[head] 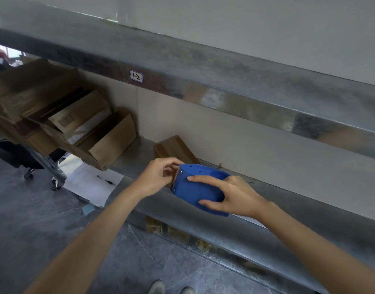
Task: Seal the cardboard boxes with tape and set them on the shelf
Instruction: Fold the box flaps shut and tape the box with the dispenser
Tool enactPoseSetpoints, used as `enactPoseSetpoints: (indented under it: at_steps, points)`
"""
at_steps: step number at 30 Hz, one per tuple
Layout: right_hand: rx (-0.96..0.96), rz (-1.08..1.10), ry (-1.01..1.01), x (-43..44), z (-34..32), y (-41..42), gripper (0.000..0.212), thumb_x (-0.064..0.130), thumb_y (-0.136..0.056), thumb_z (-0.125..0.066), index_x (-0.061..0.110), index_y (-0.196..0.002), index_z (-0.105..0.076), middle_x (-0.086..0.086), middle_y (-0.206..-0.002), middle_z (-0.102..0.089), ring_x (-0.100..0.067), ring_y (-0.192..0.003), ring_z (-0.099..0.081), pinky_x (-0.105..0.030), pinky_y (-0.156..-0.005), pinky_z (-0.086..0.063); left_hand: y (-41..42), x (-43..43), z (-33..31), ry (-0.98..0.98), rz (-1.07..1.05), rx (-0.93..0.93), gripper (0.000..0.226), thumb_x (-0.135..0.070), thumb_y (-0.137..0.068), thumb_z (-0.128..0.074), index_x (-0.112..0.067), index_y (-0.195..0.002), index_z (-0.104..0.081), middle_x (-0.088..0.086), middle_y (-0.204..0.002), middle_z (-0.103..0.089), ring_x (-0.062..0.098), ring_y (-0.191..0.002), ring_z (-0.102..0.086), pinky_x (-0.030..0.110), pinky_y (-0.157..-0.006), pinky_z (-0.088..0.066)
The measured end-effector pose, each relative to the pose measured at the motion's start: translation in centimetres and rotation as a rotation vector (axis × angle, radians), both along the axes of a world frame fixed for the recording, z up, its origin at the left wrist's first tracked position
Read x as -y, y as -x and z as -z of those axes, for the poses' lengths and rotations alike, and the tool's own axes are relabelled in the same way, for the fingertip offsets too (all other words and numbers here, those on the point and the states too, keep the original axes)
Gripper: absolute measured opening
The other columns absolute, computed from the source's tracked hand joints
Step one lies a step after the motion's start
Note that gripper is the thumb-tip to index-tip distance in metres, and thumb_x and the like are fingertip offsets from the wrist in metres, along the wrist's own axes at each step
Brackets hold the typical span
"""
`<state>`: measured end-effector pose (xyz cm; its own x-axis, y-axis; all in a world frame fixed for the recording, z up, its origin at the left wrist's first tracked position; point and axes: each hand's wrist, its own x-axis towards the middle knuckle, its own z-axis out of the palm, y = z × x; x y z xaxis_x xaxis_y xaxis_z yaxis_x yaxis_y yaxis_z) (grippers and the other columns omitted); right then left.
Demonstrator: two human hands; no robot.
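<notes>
Head view, nearest first: shoe tips (171, 287) at the bottom edge, grey marble floor (44, 230) beneath. Further out, both bare forearms reaching toward the metal shelf (267, 236). Right hand (231, 196) wrapped around a blue tape dispenser (195, 187), thumb below, fingers laid over the top. Left hand (159, 172) pinched at the dispenser's front edge, fingertips drawn together, apparently teasing out the tape end; the tape itself too small to make out. Just beyond, a small cardboard box (174, 148) tilted on the shelf surface, near the dispenser. Farther left, several cardboard boxes (80, 124) piled leaning against each other, some open-topped. On the floor to the left, paper sheets (93, 183) with pens on them. Step in hand, by judgement: readying tape. Next move calls for freeing a clean tape end, then bringing a box to the dispenser.
</notes>
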<state>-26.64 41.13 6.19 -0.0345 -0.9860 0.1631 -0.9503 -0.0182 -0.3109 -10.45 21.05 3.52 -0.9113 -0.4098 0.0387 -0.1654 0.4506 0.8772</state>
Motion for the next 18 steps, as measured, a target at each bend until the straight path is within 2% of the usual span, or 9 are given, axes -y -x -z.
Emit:
enactPoseSetpoints:
  at_steps: [2, 4, 6, 8, 11, 15, 18]
  points:
    - [0.046, 0.014, -0.020, 0.2, -0.3, 0.2, 0.062, 0.050, -0.088, -0.063, 0.050, -0.144, -0.036, 0.025, -0.068, -0.047, -0.003, -0.050, -0.047, -0.008, -0.051, -0.031, 0.2, 0.0, -0.1, -0.023, -0.012, -0.010, 0.038, 0.014, -0.086, -0.062, -0.014, -0.111, -0.069, -0.008, -0.099, -0.070, 0.004, -0.093, -0.067, 0.020, -0.082, -0.054]
    - [0.081, 0.006, -0.045, 0.4, -0.6, 0.4, 0.063, 0.056, -0.088, -0.060, 0.054, -0.144, -0.032, 0.015, -0.086, -0.064, -0.008, -0.053, -0.052, -0.014, -0.053, -0.042, 0.4, -0.1, -0.2, -0.033, -0.032, -0.029, 0.044, 0.019, -0.084, -0.059, -0.016, -0.110, -0.066, -0.006, -0.098, -0.070, 0.003, -0.092, -0.066, 0.019, -0.080, -0.052]
    - [0.072, -0.009, -0.054, 0.5, -1.0, 0.7, 0.063, 0.056, -0.088, -0.059, 0.056, -0.144, -0.030, 0.008, -0.089, -0.067, -0.011, -0.052, -0.053, -0.020, -0.052, -0.047, 0.4, -0.1, -0.3, -0.029, -0.064, -0.036, 0.046, 0.020, -0.084, -0.058, -0.017, -0.110, -0.065, -0.004, -0.096, -0.069, 0.003, -0.089, -0.066, 0.018, -0.077, -0.051]
    - [0.034, -0.008, -0.068, 0.4, -1.6, 1.1, 0.063, 0.054, -0.089, -0.061, 0.056, -0.144, -0.030, 0.010, -0.076, -0.062, -0.011, -0.048, -0.049, -0.019, -0.048, -0.044, 0.0, 0.2, -0.5, -0.012, -0.100, -0.034, 0.042, 0.015, -0.085, -0.063, -0.019, -0.109, -0.064, 0.000, -0.092, -0.068, 0.007, -0.085, -0.066, 0.021, -0.078, -0.054]
    - [-0.029, 0.031, -0.065, -0.9, -2.1, 2.6, 0.063, 0.053, -0.087, -0.064, 0.055, -0.143, -0.034, 0.016, -0.050, -0.039, -0.010, -0.043, -0.044, -0.012, -0.045, -0.032, -1.9, 1.9, 0.2, -0.029, -0.204, -0.042, 0.040, 0.008, -0.085, -0.068, -0.027, -0.105, -0.064, -0.001, -0.085, -0.068, 0.009, -0.081, -0.067, 0.023, -0.081, -0.054]
    - [-0.020, 0.037, -0.102, -2.6, -1.5, 3.8, 0.063, 0.055, -0.085, -0.064, 0.055, -0.142, -0.037, 0.013, -0.043, -0.032, -0.009, -0.046, -0.047, -0.010, -0.045, -0.030, -3.7, 1.8, 1.7, -0.056, -0.219, 0.035, 0.036, 0.002, -0.086, -0.070, -0.027, -0.106, -0.064, -0.004, -0.085, -0.069, 0.009, -0.081, -0.068, 0.026, -0.083, -0.053]
    - [-0.040, 0.047, -0.125, -2.8, -0.9, 3.8, 0.063, 0.057, -0.084, -0.063, 0.054, -0.142, -0.038, 0.017, -0.044, -0.029, -0.007, -0.040, -0.040, -0.012, -0.045, -0.034, -3.5, 0.4, 2.7, -0.023, -0.237, 0.038, 0.032, 0.000, -0.088, -0.068, -0.025, -0.108, -0.066, -0.005, -0.089, -0.067, 0.009, -0.083, -0.067, 0.031, -0.084, -0.053]
